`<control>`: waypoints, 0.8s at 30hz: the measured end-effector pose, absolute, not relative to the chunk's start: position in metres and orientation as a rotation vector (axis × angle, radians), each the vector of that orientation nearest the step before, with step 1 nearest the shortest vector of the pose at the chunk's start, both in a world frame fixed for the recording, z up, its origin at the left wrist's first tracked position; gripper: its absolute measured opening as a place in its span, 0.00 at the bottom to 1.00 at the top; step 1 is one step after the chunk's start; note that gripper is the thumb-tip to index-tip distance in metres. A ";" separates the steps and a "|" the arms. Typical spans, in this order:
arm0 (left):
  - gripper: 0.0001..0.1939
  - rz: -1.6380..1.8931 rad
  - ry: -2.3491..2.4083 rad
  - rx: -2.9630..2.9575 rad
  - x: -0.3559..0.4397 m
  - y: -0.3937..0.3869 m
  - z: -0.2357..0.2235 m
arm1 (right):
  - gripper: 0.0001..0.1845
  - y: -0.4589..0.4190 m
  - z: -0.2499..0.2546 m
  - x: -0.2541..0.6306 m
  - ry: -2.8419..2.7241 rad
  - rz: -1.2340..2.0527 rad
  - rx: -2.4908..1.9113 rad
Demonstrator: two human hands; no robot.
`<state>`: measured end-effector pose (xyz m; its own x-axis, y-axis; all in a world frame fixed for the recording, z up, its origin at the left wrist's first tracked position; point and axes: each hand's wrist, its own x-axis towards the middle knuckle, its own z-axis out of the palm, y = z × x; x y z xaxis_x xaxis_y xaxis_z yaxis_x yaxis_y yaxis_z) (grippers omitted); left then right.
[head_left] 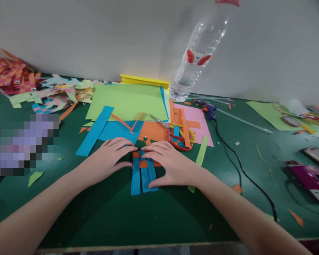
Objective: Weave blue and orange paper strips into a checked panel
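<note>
Blue paper strips [135, 179] lie side by side on the green table, interlaced with short orange paper strips [143, 164]. At their left edge rests my left hand [108, 157], its fingers stretched and its thumb apart, touching or very close to the weave. My right hand [172, 161] is spread over the right side, fingertips on the upper end and thumb by the rightmost blue strip. It covers part of the orange strips. Just beyond the hands are scissors [183, 147] with red and yellow handles, among loose orange strips [185, 127].
Green paper sheets [127, 101] are stacked behind, beside a tilted plastic bottle [194, 58]. A glue gun [208, 108] trails a black cable [236, 156] on the right, near a purple device [309, 180]. Woven paper pieces [13, 76] are piled at far left.
</note>
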<state>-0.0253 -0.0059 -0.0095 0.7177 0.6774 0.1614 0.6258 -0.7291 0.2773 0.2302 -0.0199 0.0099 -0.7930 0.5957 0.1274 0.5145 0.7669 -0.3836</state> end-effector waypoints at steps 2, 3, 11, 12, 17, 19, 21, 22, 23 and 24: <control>0.19 0.370 1.022 2.717 -0.027 -0.004 -0.010 | 0.38 -0.020 0.010 0.230 -2.720 0.486 -0.875; 0.19 0.369 1.019 2.716 -0.028 -0.004 -0.010 | 0.38 -0.020 0.010 0.230 -2.719 0.488 -0.877; 0.19 0.363 1.034 2.768 -0.023 -0.007 -0.010 | 0.37 -0.020 0.010 0.230 -2.735 0.497 -0.867; 0.19 0.369 1.025 2.780 -0.022 -0.008 -0.010 | 0.37 -0.020 0.010 0.229 -2.736 0.494 -0.869; 0.19 0.384 1.019 2.818 -0.020 -0.010 -0.010 | 0.39 -0.021 0.010 0.228 -2.747 0.453 -0.888; 0.18 0.383 1.025 2.819 -0.020 -0.010 -0.009 | 0.40 -0.021 0.010 0.227 -2.746 0.436 -0.892; 0.17 0.381 1.019 2.819 -0.020 -0.011 -0.008 | 0.40 -0.022 0.010 0.227 -2.739 0.428 -0.886; 0.16 0.379 1.010 2.817 -0.020 -0.011 -0.007 | 0.40 -0.022 0.010 0.227 -2.731 0.428 -0.886; 0.16 0.381 1.000 2.816 -0.020 -0.012 -0.006 | 0.39 -0.021 0.011 0.228 -2.717 0.429 -0.894; 0.15 0.390 0.987 2.815 -0.019 -0.012 -0.005 | 0.38 -0.020 0.012 0.228 -2.697 0.430 -0.905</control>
